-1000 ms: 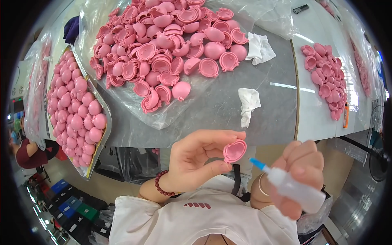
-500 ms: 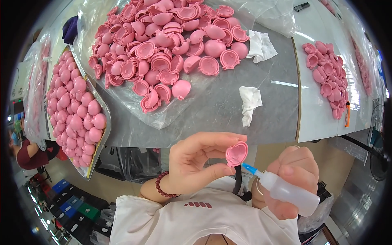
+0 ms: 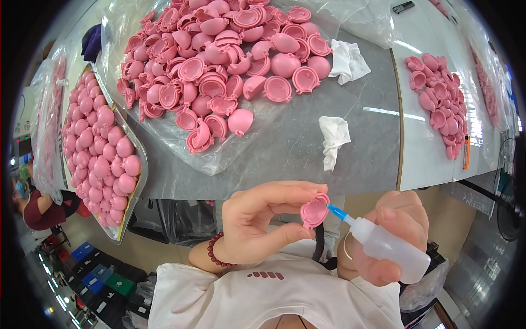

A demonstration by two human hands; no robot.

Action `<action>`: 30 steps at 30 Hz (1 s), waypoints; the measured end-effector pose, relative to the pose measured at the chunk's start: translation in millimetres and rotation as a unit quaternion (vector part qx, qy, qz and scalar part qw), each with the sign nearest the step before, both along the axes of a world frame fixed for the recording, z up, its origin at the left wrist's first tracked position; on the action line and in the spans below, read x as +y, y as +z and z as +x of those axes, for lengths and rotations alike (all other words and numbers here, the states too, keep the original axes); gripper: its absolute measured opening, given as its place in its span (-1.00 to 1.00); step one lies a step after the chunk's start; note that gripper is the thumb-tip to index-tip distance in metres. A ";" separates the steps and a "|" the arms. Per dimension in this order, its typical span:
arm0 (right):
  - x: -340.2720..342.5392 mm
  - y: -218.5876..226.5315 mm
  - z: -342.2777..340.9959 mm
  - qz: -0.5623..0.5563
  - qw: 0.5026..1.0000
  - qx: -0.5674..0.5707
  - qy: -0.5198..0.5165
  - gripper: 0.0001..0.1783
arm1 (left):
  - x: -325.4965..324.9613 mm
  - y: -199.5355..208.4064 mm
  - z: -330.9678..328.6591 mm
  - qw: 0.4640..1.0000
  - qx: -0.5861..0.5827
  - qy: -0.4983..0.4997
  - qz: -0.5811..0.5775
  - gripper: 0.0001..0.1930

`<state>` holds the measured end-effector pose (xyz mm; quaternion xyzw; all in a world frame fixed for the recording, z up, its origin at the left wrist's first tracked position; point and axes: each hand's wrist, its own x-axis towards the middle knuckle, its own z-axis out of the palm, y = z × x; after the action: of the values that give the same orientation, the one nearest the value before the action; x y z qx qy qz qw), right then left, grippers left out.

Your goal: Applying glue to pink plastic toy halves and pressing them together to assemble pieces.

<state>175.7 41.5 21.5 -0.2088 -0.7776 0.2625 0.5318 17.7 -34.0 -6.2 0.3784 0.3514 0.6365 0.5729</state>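
Observation:
Between the thumb and fingers of my left hand [image 3: 263,222] is a pink plastic half-shell [image 3: 314,211], its hollow side showing. My right hand [image 3: 397,236] is wrapped round a translucent squeeze bottle [image 3: 397,253] with a blue needle tip [image 3: 337,213]. That tip points left, at the right rim of the half-shell; whether it touches is too fine to tell. Beyond my hands, a large heap of loose pink half-shells [image 3: 211,60] lies on clear plastic sheeting on the grey table [image 3: 274,159].
A tray [image 3: 141,181] of closed pink balls stands at the left. Two crumpled white tissues [image 3: 349,61] lie on the table. To the right, a white surface [image 3: 422,134] bears a smaller pile of pink shells [image 3: 441,98] and an orange tube [image 3: 466,152]. A person [image 3: 41,211] is at the far left.
The half-shell has turned in my left hand, so its hollow faces me more. The bottle's tip has risen slightly, from the shell's lower edge to its right rim.

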 end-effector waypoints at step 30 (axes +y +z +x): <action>59.3 -8.8 69.9 -0.023 0.858 -0.226 -0.461 -0.62 | 0.4 -6.5 0.5 0.988 -0.152 -0.030 -0.002 -0.56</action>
<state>245.6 100.9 12.7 -0.6095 -0.6848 -0.0497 0.3964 18.2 -33.6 -12.7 0.2859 0.2500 0.6688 0.6391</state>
